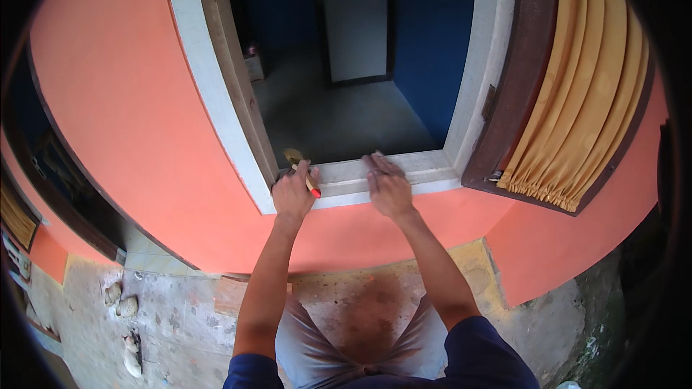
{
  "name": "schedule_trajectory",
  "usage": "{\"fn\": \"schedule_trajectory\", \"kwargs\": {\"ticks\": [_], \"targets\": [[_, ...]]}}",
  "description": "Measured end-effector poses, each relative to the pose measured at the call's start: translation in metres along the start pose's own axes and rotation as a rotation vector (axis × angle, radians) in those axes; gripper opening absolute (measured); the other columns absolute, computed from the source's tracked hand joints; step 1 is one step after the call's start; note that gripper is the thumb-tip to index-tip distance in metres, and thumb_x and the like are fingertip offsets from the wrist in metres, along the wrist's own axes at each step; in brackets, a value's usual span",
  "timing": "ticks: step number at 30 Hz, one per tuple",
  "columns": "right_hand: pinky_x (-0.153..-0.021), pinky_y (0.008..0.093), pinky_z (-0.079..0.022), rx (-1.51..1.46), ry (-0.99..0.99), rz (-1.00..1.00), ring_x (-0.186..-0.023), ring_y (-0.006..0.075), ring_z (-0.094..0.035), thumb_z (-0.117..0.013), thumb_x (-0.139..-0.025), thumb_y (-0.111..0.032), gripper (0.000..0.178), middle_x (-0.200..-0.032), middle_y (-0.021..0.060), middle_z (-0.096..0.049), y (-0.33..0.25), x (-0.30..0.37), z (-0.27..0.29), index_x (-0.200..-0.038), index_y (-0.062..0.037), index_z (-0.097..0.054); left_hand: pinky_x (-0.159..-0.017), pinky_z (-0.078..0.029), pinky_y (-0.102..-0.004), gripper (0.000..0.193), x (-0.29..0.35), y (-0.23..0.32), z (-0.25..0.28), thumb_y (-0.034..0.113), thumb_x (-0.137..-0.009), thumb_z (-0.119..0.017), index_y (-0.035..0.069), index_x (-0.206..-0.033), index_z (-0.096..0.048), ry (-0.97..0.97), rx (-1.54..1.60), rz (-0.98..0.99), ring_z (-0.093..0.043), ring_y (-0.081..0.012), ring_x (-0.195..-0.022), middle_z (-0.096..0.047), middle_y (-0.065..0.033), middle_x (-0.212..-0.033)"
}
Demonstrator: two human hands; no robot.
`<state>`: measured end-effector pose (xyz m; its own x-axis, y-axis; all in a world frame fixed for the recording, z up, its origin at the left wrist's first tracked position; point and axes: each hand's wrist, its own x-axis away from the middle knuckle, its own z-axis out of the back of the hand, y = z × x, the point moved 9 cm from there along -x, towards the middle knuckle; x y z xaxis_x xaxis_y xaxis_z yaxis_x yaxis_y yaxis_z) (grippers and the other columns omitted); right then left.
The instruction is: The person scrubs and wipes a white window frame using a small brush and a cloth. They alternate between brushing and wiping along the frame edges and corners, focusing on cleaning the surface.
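My left hand is closed around a small paintbrush with a pale handle and a red tip. Its yellowish-brown head pokes out beyond my fingers, over the left end of the white window sill. On the same sill, farther right, my right hand lies with its fingers stretched out toward the room. I see nothing in that hand, though the sill under its palm is hidden.
A brown window sash with a gold curtain is swung outward on the right. Salmon-coloured wall surrounds the frame. Inside are blue walls and a pale door. Shoes and a white animal are on the concrete at left.
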<state>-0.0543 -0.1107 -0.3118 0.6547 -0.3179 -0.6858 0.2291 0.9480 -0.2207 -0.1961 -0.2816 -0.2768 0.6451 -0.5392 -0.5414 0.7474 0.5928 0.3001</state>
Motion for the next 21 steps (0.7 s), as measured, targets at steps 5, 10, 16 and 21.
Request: {"fn": "schedule_trajectory", "kwargs": {"ticks": [5,10,16,21], "targets": [[-0.121,0.0454,-0.035,0.23,0.066,-0.291,-0.144,0.0323,-0.049,-0.049,-0.103,-0.022,0.045,-0.145,0.0197,-0.061,0.111,0.018,0.062,-0.14,-0.0015,-0.062,-0.083,-0.058,-0.0489,0.031,0.011,-0.003,-0.012,0.035,-0.099,-0.066,0.012,-0.119,-0.069,0.194,0.004,-0.084,-0.071,-0.0353,-0.102,-0.075,-0.0185,-0.091],[-0.122,0.0468,-0.033,0.132,0.167,-0.132,-0.144,0.0336,-0.049,-0.052,-0.1,-0.022,0.045,-0.142,0.0217,-0.063,-0.006,-0.004,0.003,-0.136,0.0021,-0.064,-0.077,-0.059,-0.0497,0.029,0.009,0.009,-0.005,0.036,-0.098,-0.066,0.013,-0.116,-0.069,0.247,0.003,-0.098,-0.071,-0.0355,-0.097,-0.074,-0.0173,-0.087],[-0.121,0.0441,-0.035,-0.127,-0.052,0.037,-0.143,0.031,-0.05,-0.049,-0.103,-0.023,0.045,-0.144,0.0206,-0.061,-0.034,-0.004,-0.009,-0.141,-0.0014,-0.061,-0.066,-0.059,-0.047,0.024,0.019,-0.003,-0.002,0.033,-0.098,-0.065,0.012,-0.108,-0.071,0.263,-0.061,-0.085,-0.071,-0.0339,-0.077,-0.07,-0.0138,-0.075],[-0.12,0.0461,-0.036,0.237,0.064,-0.214,-0.143,0.0316,-0.049,-0.049,-0.103,-0.022,0.044,-0.145,0.0203,-0.061,0.112,0.011,0.057,-0.14,-0.0004,-0.061,-0.066,-0.058,-0.0449,0.021,0.027,0.002,-0.002,0.027,-0.095,-0.065,0.011,-0.106,-0.072,0.399,-0.053,-0.18,-0.071,-0.0322,-0.076,-0.07,-0.0131,-0.073]]}}
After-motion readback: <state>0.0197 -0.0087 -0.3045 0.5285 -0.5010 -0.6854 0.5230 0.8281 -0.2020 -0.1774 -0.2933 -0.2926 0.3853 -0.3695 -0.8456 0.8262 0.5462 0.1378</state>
